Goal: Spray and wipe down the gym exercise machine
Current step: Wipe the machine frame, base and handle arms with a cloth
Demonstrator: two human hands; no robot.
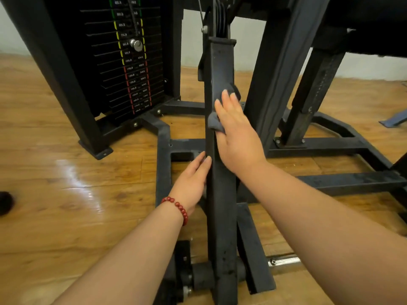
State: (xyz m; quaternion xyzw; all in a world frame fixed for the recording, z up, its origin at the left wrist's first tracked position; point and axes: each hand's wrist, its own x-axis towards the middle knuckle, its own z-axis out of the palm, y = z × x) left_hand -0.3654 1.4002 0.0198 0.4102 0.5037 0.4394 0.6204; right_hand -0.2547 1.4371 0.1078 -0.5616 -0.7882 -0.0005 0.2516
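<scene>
A black steel lever arm (221, 194) of the gym machine rises through the middle of the view. My right hand (236, 133) presses a dark grey cloth (214, 122) flat against the arm's front face, fingers straight and pointing up. Part of the cloth also shows beyond my fingertips. My left hand (193, 181), with a red bead bracelet at the wrist, rests against the arm's left edge lower down, fingers straight. No spray bottle is in view.
The weight stack (132, 62) with its selector pin stands at the back left. Black frame posts (284, 62) and base rails (330, 146) spread over the wooden floor to the right. A chrome bar end (284, 260) lies near the bottom pivot.
</scene>
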